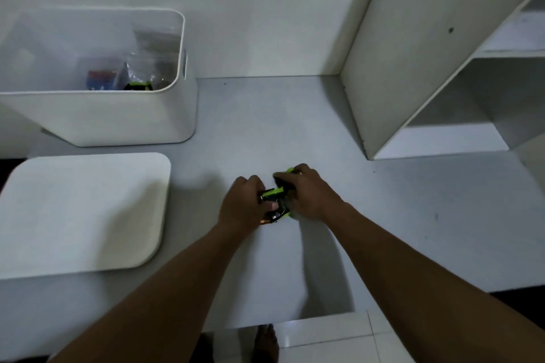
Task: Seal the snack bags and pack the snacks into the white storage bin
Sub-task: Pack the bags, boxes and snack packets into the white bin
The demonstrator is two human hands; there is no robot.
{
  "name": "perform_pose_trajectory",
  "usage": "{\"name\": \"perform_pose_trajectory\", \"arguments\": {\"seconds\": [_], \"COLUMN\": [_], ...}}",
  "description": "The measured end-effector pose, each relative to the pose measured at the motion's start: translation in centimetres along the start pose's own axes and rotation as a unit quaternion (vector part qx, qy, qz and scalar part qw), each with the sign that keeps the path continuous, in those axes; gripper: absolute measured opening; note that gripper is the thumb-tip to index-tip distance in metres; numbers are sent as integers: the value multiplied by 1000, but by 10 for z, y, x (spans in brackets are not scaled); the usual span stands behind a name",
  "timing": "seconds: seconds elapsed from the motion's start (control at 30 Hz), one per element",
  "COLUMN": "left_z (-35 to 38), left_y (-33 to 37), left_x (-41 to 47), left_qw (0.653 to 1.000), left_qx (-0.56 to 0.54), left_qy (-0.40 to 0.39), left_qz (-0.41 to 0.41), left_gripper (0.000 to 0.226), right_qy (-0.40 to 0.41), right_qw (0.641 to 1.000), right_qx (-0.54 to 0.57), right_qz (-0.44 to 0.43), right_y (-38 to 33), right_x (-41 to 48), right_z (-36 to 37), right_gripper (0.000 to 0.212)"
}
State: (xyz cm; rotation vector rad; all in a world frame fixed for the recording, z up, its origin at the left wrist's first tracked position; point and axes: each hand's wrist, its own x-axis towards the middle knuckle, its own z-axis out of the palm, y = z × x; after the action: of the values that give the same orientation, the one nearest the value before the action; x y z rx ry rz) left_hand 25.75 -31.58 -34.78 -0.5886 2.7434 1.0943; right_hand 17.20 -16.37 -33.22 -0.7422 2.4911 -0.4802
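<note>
Nearest us is pale tiled floor [324, 339] with a bare foot [267, 342] on it, then the white tabletop [265, 127]. At its middle our left hand [241, 203] and right hand [306, 191] curl round a small black-and-green snack bag [275, 193], gripping it from either side. Left of them lies a white lid [82, 212]; beyond it the white storage bin [103, 118] stands open with bagged snacks [138, 86] inside, and white shelving [383, 53] rises at far right

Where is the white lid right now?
In the head view the lid lies flat on the table's left side, just this side of the bin and left of the left hand holding a snack bag.
</note>
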Motion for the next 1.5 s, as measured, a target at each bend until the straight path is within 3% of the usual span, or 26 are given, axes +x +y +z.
{"name": "perform_pose_trajectory", "arguments": {"seconds": [0.2, 0.33, 0.5, 0.67, 0.8, 1.1, 1.37, 1.5], "left_z": [0, -4, -23, -83, -157, -323, -376, -369], "left_y": [-2, -4, -1, 9, 20, 9, -40, -48], "left_x": [7, 4, 1, -3, -5, -2, 33, 55], "left_qw": [998, 996, 994, 990, 988, 967, 955, 964], "left_qx": [-52, -64, -90, -129, -144, -178, -172, -154], "left_qy": [14, 19, 28, 34, 45, 182, 240, 218], "left_qz": [-29, -51, -49, -40, -17, -16, -35, -15], "left_gripper": [29, 19, 18, 16, 17, 21, 17, 17], "right_qy": [30, 40, 52, 79, 120, 183, 142, 207], "right_qw": [999, 998, 995, 994, 990, 975, 981, 976], "right_qx": [26, 36, 73, 78, 71, 88, 112, 37], "right_qz": [21, 33, 49, 18, -20, -85, -71, -58], "right_y": [-5, -2, -10, -44, -100, -242, -297, -292], "right_x": [-3, -3, -4, 4, 19, 61, 115, 129], "right_z": [7, 7, -7, -41, -84, -142, -114, -106], "right_gripper": [37, 46, 38, 31, 39, 49, 46, 45]}}
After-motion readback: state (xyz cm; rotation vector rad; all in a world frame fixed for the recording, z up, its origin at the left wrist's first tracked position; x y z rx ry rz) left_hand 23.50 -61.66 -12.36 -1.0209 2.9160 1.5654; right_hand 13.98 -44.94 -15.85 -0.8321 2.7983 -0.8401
